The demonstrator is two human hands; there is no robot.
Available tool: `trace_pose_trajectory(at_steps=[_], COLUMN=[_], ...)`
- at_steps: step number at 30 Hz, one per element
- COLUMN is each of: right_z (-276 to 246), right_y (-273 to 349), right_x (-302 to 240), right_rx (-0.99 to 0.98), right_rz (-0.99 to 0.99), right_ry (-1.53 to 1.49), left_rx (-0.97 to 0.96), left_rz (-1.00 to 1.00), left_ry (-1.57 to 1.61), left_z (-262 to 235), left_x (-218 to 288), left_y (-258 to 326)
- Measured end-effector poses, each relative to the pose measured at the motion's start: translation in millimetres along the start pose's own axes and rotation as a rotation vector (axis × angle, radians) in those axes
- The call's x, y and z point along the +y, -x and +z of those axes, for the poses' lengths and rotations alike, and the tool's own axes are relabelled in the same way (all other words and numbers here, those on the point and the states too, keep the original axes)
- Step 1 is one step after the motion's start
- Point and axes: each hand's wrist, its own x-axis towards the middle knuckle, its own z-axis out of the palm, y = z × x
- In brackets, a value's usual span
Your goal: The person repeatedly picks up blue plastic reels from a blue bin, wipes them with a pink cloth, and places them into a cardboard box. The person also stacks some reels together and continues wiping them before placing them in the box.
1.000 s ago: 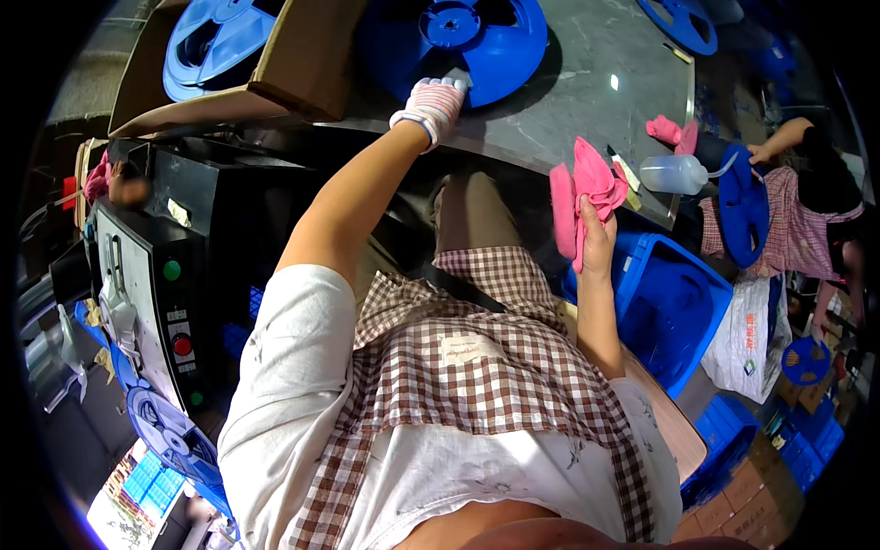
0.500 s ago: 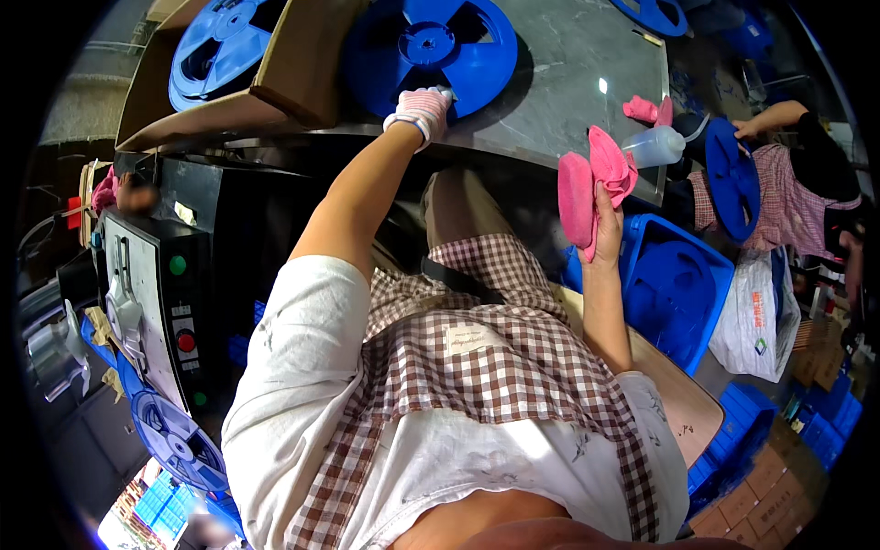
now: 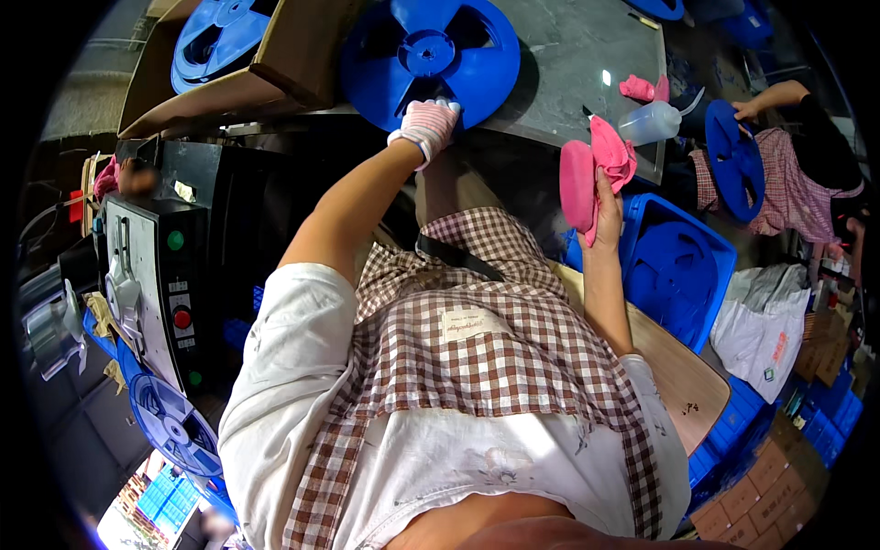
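Note:
A large blue plastic reel [image 3: 486, 69] lies on the grey table and juts out past its front edge. My left hand [image 3: 428, 126], in a white and pink striped glove, is closed over the reel's near rim, its fingertips in a cutout. To the right, my bare right hand [image 3: 606, 209] holds a bunched pink cloth [image 3: 579, 188] upright beside the table corner; part of it is a rounded pad, part is folded. A thin dark tip sticks up behind the cloth; I cannot make out what it is.
At left, a cardboard box [image 3: 302, 46] holds blue reels, above a machine with a red button [image 3: 182, 317]. A squeeze bottle [image 3: 651, 123] and pink cloth [image 3: 637, 88] lie at right. A blue crate [image 3: 724, 257] holds reels. Beyond, a co-worker's hand [image 3: 747, 110] holds another reel.
My left hand has drawn the blue reel slightly nearer, over the table's front edge. The right hand and pink cloth have risen a little. The co-worker's reel has shifted slightly.

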Motion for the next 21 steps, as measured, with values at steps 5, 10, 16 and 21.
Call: trace_pose_trajectory(at_steps=[5, 10, 16, 21], right_z=[3.0, -10.7, 13.9, 8.5], right_y=[1.6, -6.8, 10.0, 8.4], right_x=[-9.5, -24.1, -85.7, -70.6], right_rx=[-0.032, 0.001, -0.367, -0.562], right_rz=[-0.007, 0.006, 0.001, 0.317], right_ry=[0.025, -0.080, -0.533, -0.714], left_rx=[0.181, 0.278, 0.783, 0.600], left_rz=[-0.032, -0.047, -0.137, 0.080], left_ry=[-0.036, 0.283, 1.261, 2.668], left_z=[32.8, -27.3, -109.1, -41.5], left_x=[-3.2, -12.5, -71.5, -78.2], left_y=[-11.7, 6.6, 88.5, 157.3])
